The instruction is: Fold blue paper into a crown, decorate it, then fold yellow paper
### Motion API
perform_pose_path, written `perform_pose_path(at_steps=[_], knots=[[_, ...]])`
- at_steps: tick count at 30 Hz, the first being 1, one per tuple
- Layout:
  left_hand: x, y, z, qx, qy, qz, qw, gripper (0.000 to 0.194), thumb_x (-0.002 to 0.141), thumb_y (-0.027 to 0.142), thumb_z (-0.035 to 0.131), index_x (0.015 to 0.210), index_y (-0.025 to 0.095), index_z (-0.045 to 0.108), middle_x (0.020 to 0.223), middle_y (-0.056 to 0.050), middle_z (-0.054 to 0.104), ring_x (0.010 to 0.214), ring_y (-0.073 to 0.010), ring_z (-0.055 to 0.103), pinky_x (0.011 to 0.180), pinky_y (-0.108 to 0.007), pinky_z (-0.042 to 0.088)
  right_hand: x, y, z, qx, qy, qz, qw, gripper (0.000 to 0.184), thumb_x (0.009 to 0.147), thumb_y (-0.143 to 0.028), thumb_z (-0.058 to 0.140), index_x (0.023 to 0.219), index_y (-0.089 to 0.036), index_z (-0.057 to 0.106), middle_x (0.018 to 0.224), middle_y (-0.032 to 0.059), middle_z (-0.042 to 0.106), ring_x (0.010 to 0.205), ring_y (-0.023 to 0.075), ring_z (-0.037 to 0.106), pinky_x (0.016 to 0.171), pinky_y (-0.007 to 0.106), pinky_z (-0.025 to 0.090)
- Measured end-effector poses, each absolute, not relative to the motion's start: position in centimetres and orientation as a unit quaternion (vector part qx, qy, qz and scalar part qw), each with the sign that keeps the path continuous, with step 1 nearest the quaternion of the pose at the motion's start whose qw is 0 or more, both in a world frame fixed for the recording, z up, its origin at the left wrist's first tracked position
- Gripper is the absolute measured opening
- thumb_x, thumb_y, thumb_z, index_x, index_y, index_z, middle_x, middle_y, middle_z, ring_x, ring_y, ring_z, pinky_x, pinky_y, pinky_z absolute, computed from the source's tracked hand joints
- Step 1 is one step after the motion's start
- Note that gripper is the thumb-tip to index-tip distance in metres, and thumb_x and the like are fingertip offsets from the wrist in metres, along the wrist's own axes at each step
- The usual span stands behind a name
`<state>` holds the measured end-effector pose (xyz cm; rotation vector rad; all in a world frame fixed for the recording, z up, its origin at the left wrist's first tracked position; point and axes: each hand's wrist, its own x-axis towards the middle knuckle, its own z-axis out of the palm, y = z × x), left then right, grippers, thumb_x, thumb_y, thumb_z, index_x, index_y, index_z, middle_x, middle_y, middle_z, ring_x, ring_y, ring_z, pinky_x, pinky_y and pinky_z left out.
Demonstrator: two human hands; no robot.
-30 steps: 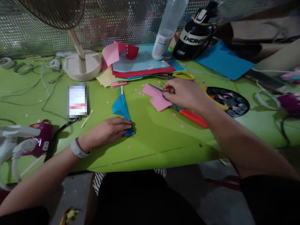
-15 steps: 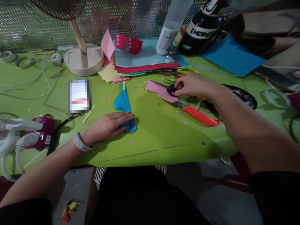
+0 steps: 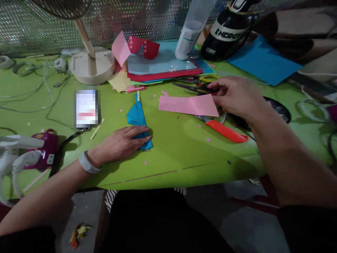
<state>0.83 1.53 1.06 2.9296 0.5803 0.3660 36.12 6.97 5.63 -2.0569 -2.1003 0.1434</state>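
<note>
- Folded blue paper [image 3: 136,114]: located on the green surface [image 3: 171,147], left of centre; narrow, upper end pointed, one angular flap projecting to the left; crease lines visible on the flap; a short pale-yellow strip [image 3: 138,95] lies at the upper tip; the lower part is partly hidden by fingers.
- Left hand [image 3: 126,142]: palm down, fingers extended and close together; laid flat over the lower part of the folded blue paper — not closed around it.
- Pink paper [image 3: 186,105]: right of the folded blue paper and apart from it; long, four-sided, slightly bent near its right portion; plain, matte face; right end beside the right hand.
- Right hand [image 3: 235,95]: fingers bent, fingertips at the handles of the dark scissors [image 3: 200,89]; thumb near the right end of the pink paper; whether either item is gripped cannot be told.
- Dark scissors: behind the pink paper; blades directed left.
- Red-handled tool [image 3: 226,132]: in front of the pink paper; handle edge toothed, metal part running under the paper.
- Small pink scraps [image 3: 164,93]: scattered about the surface; several lie just behind the pink paper.
- Paper stack [image 3: 163,63]: behind the work area; clear bottle [image 3: 191,38] standing at its right portion; black bottle [image 3: 222,35] farther right.
</note>
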Motion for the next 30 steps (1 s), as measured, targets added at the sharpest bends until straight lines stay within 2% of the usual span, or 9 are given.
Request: perform_pose_path(at_steps=[4,10,13,16,19,22,24,30], knots=[[0.9,1.6,1.1,0.973,0.185,0.114,0.077,0.037,0.098,0.018,0.044,0.133,0.016,0.056,0.142,-0.014,0.054,0.13,-0.0251,0.052,0.106,-0.044,0.047,36.6,6.4,5.2,-0.69,-0.709,-0.079,0.12,0.031,0.089,-0.024,0.054,0.115,-0.013,0.067,0.116,0.0194,0.065,0.107,0.029,0.057,0.082,0.038,0.04],[0.7,1.8,1.1,0.976,0.17,0.107,0.078,0.038,0.098,0.019,0.043,0.133,0.013,0.055,0.144,-0.014,0.052,0.133,-0.0245,0.05,0.11,-0.043,0.044,37.1,5.5,6.1,-0.734,-0.636,-0.207,0.117,0.038,0.094,-0.032,0.051,0.121,-0.01,0.063,0.118,0.023,0.062,0.116,0.0327,0.053,0.089,0.045,0.042],[0.6,1.8,1.2,0.979,0.167,0.091,0.079,0.04,0.099,0.019,0.04,0.136,0.011,0.053,0.147,-0.015,0.048,0.137,-0.0244,0.046,0.113,-0.043,0.04,37.3,5.1,6.4,-0.736,-0.63,-0.224,0.112,0.04,0.094,-0.036,0.05,0.12,-0.008,0.064,0.117,0.023,0.062,0.115,0.0335,0.054,0.089,0.046,0.042],[0.5,1.8,1.2,0.979,0.169,0.07,0.087,0.042,0.1,0.018,0.039,0.14,0.012,0.048,0.15,-0.014,0.043,0.139,-0.0234,0.041,0.116,-0.044,0.037,37.5,4.7,6.1,-0.712,-0.658,-0.201,0.141,0.042,0.094,-0.04,0.051,0.117,-0.008,0.065,0.113,0.0214,0.065,0.114,0.0328,0.056,0.092,0.046,0.042],[0.5,1.8,1.2,0.979,0.172,0.064,0.093,0.044,0.099,0.018,0.039,0.143,0.013,0.045,0.152,-0.013,0.04,0.141,-0.0227,0.039,0.116,-0.044,0.035,37.4,3.7,5.4,-0.625,-0.752,-0.094,0.187,0.036,0.091,-0.04,0.053,0.113,-0.015,0.067,0.111,0.017,0.067,0.11,0.0282,0.06,0.095,0.042,0.044],[0.6,1.8,1.1,0.978,0.172,0.07,0.096,0.044,0.098,0.018,0.04,0.142,0.014,0.047,0.152,-0.013,0.04,0.141,-0.022,0.039,0.117,-0.043,0.035,36.9,2.4,4.7,-0.507,-0.845,0.075,0.151,0.03,0.09,-0.041,0.051,0.106,-0.022,0.068,0.107,0.0109,0.069,0.103,0.0248,0.063,0.091,0.039,0.047],[0.6,1.8,1.1,0.977,0.173,0.073,0.098,0.043,0.098,0.017,0.041,0.14,0.014,0.048,0.151,-0.013,0.041,0.14,-0.0217,0.04,0.117,-0.042,0.035,36.3,1.7,4.2,-0.464,-0.868,0.137,0.11,0.029,0.09,-0.041,0.05,0.104,-0.025,0.069,0.103,0.0088,0.07,0.099,0.0246,0.064,0.086,0.038,0.049],[0.8,1.8,1.3,0.976,0.173,0.079,0.102,0.041,0.098,0.018,0.041,0.138,0.013,0.051,0.15,-0.014,0.044,0.139,-0.0225,0.043,0.116,-0.043,0.037,35.3,1.3,2.8,-0.4,-0.902,0.146,0.069,0.03,0.092,-0.04,0.049,0.105,-0.024,0.071,0.101,0.0079,0.072,0.096,0.0254,0.066,0.078,0.037,0.049]])
